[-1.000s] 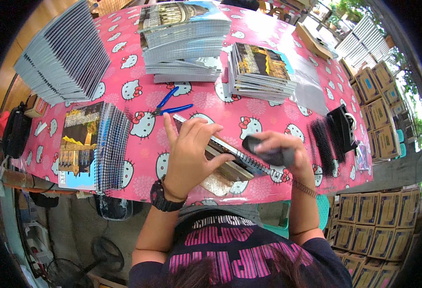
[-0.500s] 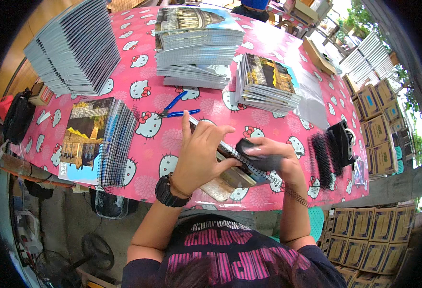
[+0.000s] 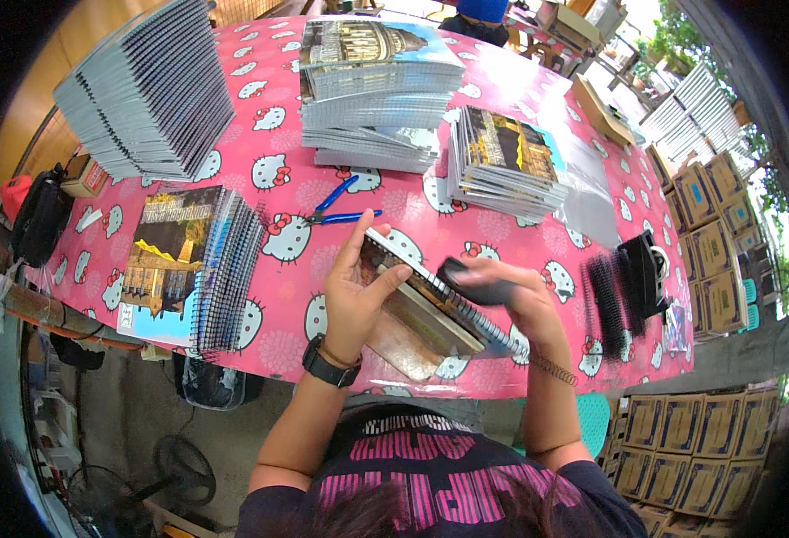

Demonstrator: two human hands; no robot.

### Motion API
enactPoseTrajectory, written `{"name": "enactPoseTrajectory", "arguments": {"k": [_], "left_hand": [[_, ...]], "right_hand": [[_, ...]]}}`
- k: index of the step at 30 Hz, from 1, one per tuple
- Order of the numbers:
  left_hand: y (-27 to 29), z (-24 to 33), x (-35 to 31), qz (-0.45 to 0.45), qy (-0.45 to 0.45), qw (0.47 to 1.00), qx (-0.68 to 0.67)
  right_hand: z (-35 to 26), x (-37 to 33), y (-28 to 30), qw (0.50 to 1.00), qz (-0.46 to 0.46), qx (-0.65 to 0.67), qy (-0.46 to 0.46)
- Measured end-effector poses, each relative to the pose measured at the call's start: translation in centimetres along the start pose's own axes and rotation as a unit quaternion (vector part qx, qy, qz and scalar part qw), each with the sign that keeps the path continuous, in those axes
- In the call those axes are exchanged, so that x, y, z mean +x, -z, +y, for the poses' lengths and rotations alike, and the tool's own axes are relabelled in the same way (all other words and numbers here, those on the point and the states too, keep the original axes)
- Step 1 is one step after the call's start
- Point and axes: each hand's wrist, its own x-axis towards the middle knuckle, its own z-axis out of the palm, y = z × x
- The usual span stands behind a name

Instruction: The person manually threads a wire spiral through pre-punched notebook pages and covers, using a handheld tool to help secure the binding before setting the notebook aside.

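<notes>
My left hand (image 3: 356, 291) grips a notebook (image 3: 439, 325) by its upper left end, thumb across the cover. The notebook is tilted, its bound edge turned up and away from me. A thin wire coil (image 3: 553, 369) runs along that edge and sticks out past its lower right end, across my right forearm. In my right hand (image 3: 527, 291), blurred by motion, is a dark, rounded thing (image 3: 477, 285) held against or close to the coiled edge; its kind is unclear. Beyond my left hand, blue-handled cutting pliers (image 3: 345, 217) lie spread on the table.
Spiral-bound notebooks (image 3: 170, 269) are piled at left, below a tall stack (image 3: 148, 99). More books stand in a far pile (image 3: 377, 99) and a lower right pile (image 3: 507, 166). Loose black coils (image 3: 605, 300) lie by a black holder (image 3: 643, 273) on the pink tablecloth (image 3: 296, 296).
My left fingers have shifted on the notebook, the thumb now lying over its cover and baring more of it. My right hand and the dark thing have moved slightly left along the coiled edge.
</notes>
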Motion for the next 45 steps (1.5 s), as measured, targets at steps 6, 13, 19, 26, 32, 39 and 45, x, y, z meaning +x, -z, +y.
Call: {"name": "enactPoseTrajectory", "arguments": {"k": [6, 13, 19, 26, 32, 39, 45], "left_hand": [[0.1, -0.6, -0.1, -0.006, -0.001, 0.999, -0.044], [0.4, -1.0, -0.2, 0.009, -0.004, 1.0, 0.016], [0.4, -0.9, -0.3, 0.008, -0.01, 0.999, 0.043], [0.3, -1.0, -0.4, 0.02, -0.016, 1.0, -0.005], [0.8, -1.3, -0.4, 0.03, -0.026, 0.999, -0.026], [0.4, -0.6, -0.2, 0.037, -0.012, 0.999, -0.014], [0.2, -0.1, -0.4, 0.026, 0.01, 0.999, -0.04]], "right_hand": [[-1.2, 0.1, -0.5, 0.97, -0.064, 0.226, 0.057], [-0.4, 0.4, -0.6, 0.981, -0.057, 0.177, 0.049], [0.5, 1.1, -0.9, 0.989, -0.015, 0.146, 0.017], [-1.0, 2.3, -1.1, 0.995, -0.048, 0.074, 0.038], [-1.1, 3.1, -1.3, 1.0, -0.021, -0.009, 0.002], [-0.3, 4.2, -1.6, 0.998, -0.042, 0.035, 0.042], [2.0, 5.0, -1.4, 0.963, -0.027, -0.262, -0.049]]}}
